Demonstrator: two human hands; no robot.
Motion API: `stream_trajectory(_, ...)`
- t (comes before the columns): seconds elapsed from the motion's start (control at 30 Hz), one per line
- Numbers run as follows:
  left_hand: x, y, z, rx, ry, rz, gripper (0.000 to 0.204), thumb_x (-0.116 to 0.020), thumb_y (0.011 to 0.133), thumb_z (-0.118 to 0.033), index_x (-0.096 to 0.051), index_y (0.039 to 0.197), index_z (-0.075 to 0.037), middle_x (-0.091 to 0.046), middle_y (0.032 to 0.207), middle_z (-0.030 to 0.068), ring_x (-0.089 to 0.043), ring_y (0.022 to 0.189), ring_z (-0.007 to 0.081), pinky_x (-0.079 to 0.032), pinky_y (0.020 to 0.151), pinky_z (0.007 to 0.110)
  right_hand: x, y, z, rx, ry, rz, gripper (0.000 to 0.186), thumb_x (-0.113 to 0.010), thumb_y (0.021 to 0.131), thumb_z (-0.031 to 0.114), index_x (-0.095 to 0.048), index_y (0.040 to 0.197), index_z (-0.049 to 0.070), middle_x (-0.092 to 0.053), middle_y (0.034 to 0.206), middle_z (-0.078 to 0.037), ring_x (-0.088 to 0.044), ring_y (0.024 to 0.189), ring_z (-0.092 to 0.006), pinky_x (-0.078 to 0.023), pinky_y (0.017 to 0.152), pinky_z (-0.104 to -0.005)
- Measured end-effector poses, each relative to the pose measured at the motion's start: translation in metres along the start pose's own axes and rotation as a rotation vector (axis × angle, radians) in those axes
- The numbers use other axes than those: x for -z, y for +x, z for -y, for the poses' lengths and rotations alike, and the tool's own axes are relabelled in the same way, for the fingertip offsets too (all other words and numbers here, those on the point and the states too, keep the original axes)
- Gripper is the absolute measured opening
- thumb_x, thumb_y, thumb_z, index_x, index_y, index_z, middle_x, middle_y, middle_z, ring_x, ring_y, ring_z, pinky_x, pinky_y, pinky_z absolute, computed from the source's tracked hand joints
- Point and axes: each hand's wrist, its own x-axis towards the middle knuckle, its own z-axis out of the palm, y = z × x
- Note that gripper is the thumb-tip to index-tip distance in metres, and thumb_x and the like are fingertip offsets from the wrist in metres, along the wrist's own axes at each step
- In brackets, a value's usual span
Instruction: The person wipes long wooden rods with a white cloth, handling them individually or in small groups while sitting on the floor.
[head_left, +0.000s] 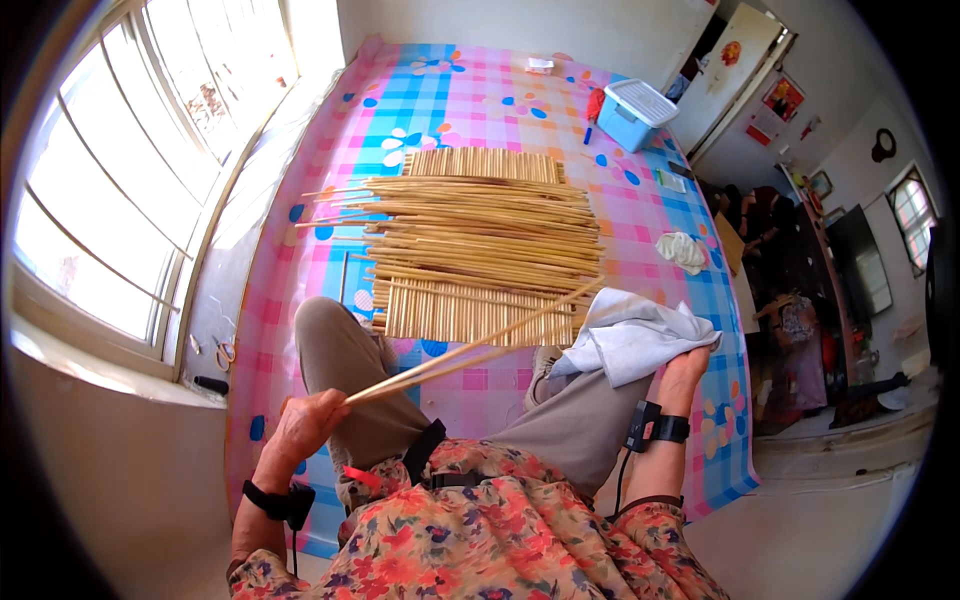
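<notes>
My left hand (308, 424) is closed round the near ends of a few thin, pale straw-coloured sticks (470, 356). They slant up to the right over my lap and fan slightly apart. Their far ends meet the edge of a white cloth (625, 335) by my right knee; whether the cloth wraps any of them, I cannot tell. My right hand (686, 366) grips the cloth's right side, its fingers partly covered. Beyond my knees, many loose sticks (480, 235) lie crosswise in a heap on a mat-like layer of sticks (480, 312) running away from me.
Under everything spreads a pink and blue checked sheet (320, 265). A blue lidded box (632, 116) stands at the far right, with a crumpled white cloth (681, 252) nearer. Scissors (227, 352) and a black object (211, 385) lie on the windowsill. People are at the right.
</notes>
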Motion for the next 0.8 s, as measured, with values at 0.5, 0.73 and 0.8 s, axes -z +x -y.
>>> stream_trajectory(0.5, -0.017, 0.075, 0.018, 0.179, -1.011, -0.426, 0.016, -0.044, 0.093, -0.015, -0.05, 0.085, -0.003, -0.051, 0.061, 0.0031, -0.047, 0.047, 0.0073, -0.037, 0.044, 0.019, -0.031, -0.029, -0.04, 0.296, -0.352, 0.136, 0.031, -0.041, 0.093, 0.024, -0.05, 0.11, 0.0, -0.056, 0.108, -0.01, -0.055, 0.099, -0.0208, -0.044, 0.086, -0.0322)
stream_trajectory(0.73, -0.024, 0.082, 0.014, 0.148, -1.149, -0.479, 0.013, -0.042, 0.092, -0.012, -0.049, 0.087, -0.003, -0.05, 0.06, 0.0044, -0.047, 0.048, 0.0094, -0.038, 0.045, 0.02, -0.027, -0.022, -0.049, 0.423, -0.564, 0.095, 0.029, -0.043, 0.093, 0.025, -0.053, 0.106, 0.0, -0.057, 0.102, -0.008, -0.054, 0.092, -0.0165, -0.043, 0.081, -0.0283)
stream_trajectory(0.8, -0.027, 0.087, 0.013, 0.13, -1.102, -0.461, 0.012, -0.042, 0.092, -0.012, -0.05, 0.088, -0.003, -0.048, 0.058, 0.0032, -0.044, 0.047, 0.0086, -0.036, 0.043, 0.02, -0.034, -0.022, -0.053, 0.458, -0.584, 0.074, 0.028, -0.043, 0.093, 0.023, -0.054, 0.102, -0.001, -0.058, 0.097, -0.006, -0.053, 0.087, -0.0138, -0.042, 0.078, -0.0273)
